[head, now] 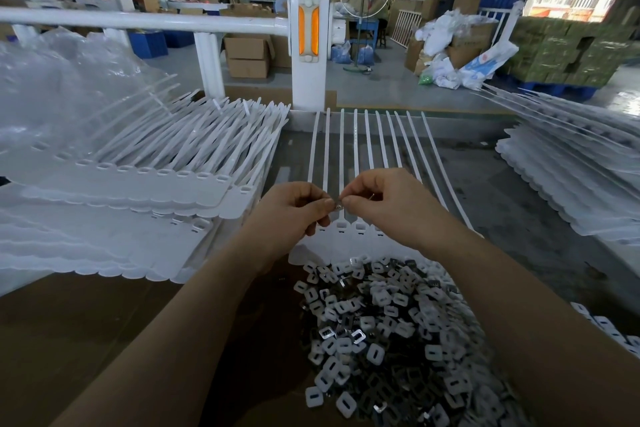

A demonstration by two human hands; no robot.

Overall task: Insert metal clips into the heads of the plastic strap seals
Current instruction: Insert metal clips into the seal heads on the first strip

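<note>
A sheet of joined white plastic strap seals [360,149] lies flat in front of me, its heads [349,229] nearest to me and its tails fanned toward the far edge. Just above those heads, my left hand [294,212] and my right hand [384,205] meet at the fingertips. Together they pinch one small metal clip [337,207]. A large heap of metal clips mixed with white plastic caps [391,326] fills the space below my right forearm.
A tall pile of strap seal sheets [145,177] stands at the left, with crumpled clear plastic film [62,90] on it. More sheets [571,177] are stacked at the right. A white railing and post [308,45] run behind the table. Brown cardboard [86,340] covers the near left.
</note>
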